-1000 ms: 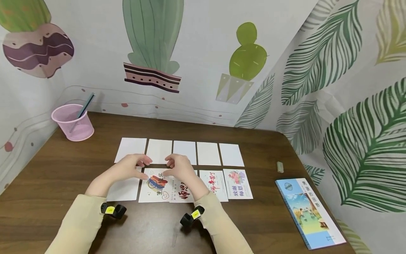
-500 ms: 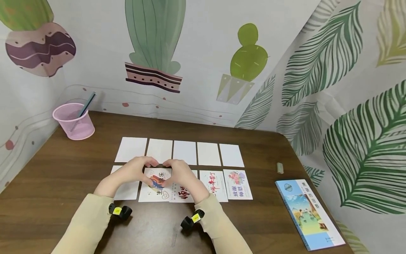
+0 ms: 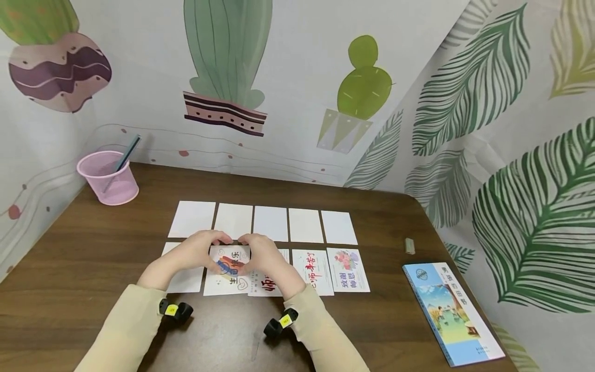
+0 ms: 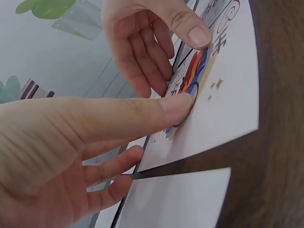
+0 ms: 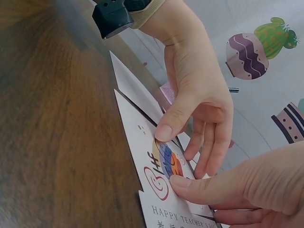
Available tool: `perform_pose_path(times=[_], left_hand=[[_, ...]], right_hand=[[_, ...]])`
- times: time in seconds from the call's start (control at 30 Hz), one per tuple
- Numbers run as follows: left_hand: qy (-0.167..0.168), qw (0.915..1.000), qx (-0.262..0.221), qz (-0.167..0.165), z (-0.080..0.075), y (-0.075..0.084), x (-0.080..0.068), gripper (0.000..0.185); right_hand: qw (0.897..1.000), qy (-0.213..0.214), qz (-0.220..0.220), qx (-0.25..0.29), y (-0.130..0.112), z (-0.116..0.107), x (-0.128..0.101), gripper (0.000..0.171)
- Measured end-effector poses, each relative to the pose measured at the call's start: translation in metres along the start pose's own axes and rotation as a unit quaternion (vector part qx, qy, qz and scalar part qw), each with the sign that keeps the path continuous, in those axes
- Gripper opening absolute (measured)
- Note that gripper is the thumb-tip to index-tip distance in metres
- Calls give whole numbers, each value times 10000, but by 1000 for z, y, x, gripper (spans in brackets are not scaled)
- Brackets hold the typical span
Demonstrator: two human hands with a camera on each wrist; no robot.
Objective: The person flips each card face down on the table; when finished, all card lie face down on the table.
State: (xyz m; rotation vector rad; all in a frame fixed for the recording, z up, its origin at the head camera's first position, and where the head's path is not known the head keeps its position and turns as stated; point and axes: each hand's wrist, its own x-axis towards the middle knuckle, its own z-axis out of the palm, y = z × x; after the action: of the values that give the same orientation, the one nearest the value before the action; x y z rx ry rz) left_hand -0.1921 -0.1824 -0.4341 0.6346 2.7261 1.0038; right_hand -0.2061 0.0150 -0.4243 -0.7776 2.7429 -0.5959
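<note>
A white greeting card [image 3: 226, 285] with a colourful drawing and Chinese lettering lies in the near row on the table. My left hand [image 3: 197, 251] pinches its far left part, the thumb [image 4: 175, 105] flat on the printed face and the fingers curled at the far edge. From the right, my right hand [image 3: 266, 253] holds the same card in a like way, its thumb [image 5: 183, 183] on the picture. Both sets of fingertips come close together beyond the far edge. Under my right hand lies a teacher's day card [image 5: 166, 214], partly hidden and touching the birthday card's side.
Blank white cards [image 3: 271, 222] form the far row, with another blank card [image 3: 183, 281] at near left. Red-lettered [image 3: 313, 271] and flowered [image 3: 347, 268] cards lie right. A pink pen cup [image 3: 111, 181], an eraser [image 3: 409, 246] and a blue book [image 3: 453, 312] stand around.
My left hand has moved right and my right thumb has come down onto the drawing, so both hands now pinch the card. Its far edge has shifted slightly.
</note>
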Motion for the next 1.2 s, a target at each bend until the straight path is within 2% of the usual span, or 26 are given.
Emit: perform_pose_path(times=[0.2, 0.43, 0.6, 0.83, 1.03, 1.2], left_hand=[[46, 9998, -200, 79, 5, -5, 3, 62], [212, 9987, -461, -58, 10, -7, 5, 56], [315, 9977, -591, -72, 10, -9, 5, 50], [369, 9979, -527, -70, 5, -7, 4, 49], [240, 9960, -736, -437, -1, -6, 1, 55], [-45, 9872, -1275, -959, -5, -7, -1, 61]], right_hand=[[10000, 4, 39, 87, 1, 2, -1, 70], [9999, 0, -64, 118, 3, 5, -1, 69], [9997, -11, -206, -147, 3, 5, 0, 68], [9997, 7, -30, -230, 0, 3, -2, 69], [9999, 108, 55, -123, -1, 2, -1, 70], [9998, 191, 74, 50, -1, 0, 0, 69]])
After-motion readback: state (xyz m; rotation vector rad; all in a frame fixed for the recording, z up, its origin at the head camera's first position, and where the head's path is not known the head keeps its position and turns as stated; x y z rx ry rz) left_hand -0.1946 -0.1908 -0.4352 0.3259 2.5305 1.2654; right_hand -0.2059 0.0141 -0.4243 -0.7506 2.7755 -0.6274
